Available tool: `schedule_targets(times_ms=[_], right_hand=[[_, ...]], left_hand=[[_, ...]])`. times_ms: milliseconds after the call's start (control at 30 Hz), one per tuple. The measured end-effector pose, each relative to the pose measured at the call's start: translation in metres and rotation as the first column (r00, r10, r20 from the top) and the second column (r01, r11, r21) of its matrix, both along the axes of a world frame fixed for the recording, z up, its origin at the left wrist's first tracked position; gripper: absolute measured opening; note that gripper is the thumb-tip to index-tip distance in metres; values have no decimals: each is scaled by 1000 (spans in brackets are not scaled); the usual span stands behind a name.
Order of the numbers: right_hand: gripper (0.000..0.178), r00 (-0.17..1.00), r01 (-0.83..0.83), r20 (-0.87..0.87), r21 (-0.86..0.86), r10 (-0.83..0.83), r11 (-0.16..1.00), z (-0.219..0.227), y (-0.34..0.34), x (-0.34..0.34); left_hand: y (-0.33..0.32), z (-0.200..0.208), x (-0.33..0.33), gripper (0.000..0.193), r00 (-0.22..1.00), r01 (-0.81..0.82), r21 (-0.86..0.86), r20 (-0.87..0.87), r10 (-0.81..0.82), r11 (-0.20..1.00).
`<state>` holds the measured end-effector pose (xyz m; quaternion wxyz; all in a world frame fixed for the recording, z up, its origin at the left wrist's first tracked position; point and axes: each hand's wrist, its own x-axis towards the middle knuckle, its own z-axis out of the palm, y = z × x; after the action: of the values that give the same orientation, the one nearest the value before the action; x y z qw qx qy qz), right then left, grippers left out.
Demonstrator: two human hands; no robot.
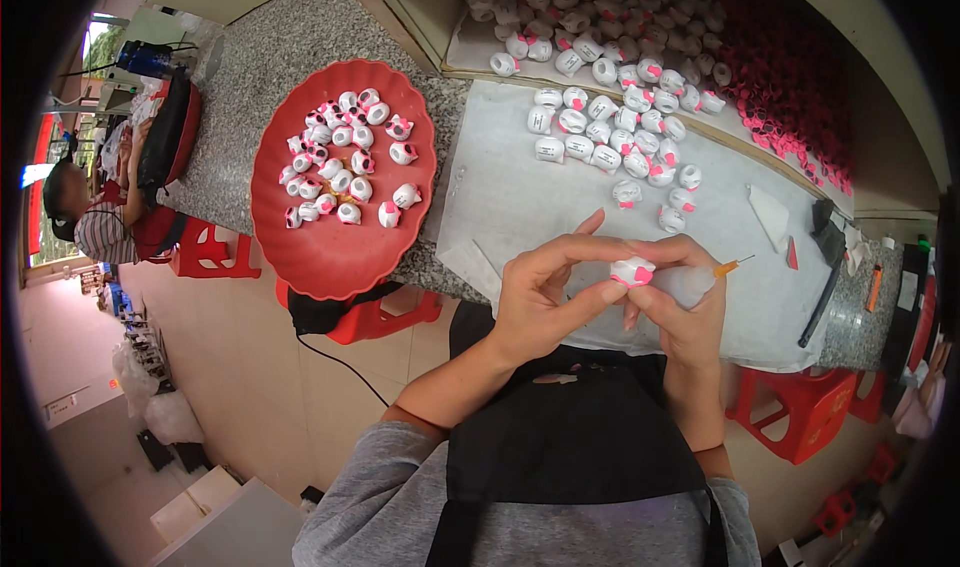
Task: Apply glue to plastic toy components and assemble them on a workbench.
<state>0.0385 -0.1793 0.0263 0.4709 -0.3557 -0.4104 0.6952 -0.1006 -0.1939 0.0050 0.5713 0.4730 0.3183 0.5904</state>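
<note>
1. A worker at a stone counter (245, 52) holds a white bead (632, 272) with pink trim in front of the body, above the near edge of a pale sheet (490, 182) spread over the surface.

2. The left hand (548, 292) has thumb and fingers closed in a pinch on the bead, leaving its pink trim exposed, likely so the detail can be seen.

3. The right hand (692, 312) grips a cloudy bottle (688, 285) while its thumb and forefinger also meet the bead, seemingly to steady it. The bottle's orange nozzle (727, 268) aims its thin needle toward the counter's right end, away from the bead, perhaps to avoid a prick.

4. Loose rows of beads (578, 147) stand toward the sheet's far edge, apparently spread out for easy picking.

5. Toward the counter's left, a red plate (340, 257) carries scattered beads with pink trim, some with dark details; its raised, scalloped rim probably stops round pieces rolling off.

6. Beyond the sheet's far edge, a heap of white beads (590, 17) lies left of a pile of pink pieces (790, 97), presumably grouped by kind.

7. A black tool (822, 302) rests along the sheet's right edge, seemingly set aside from the hands.
</note>
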Motion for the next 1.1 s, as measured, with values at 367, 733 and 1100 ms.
schedule_targets(times_ms=[367, 733, 1100], right_hand=[[27, 1000, 25, 16, -28, -25, 999, 0, -16, -5], [43, 993, -19, 113, -21, 21, 1000, 3, -11, -6], [36, 940, 244, 218, 101, -261, 965, -2, -8, 63]], left_hand=[[-7, -9, -8, 23, 984, 113, 59, 129, -120, 992], [-28, 26, -99, 16, 470, -426, 363, -694, 546, 829], [15, 24, -33, 19, 446, -75, 417, -798, 404, 906]])
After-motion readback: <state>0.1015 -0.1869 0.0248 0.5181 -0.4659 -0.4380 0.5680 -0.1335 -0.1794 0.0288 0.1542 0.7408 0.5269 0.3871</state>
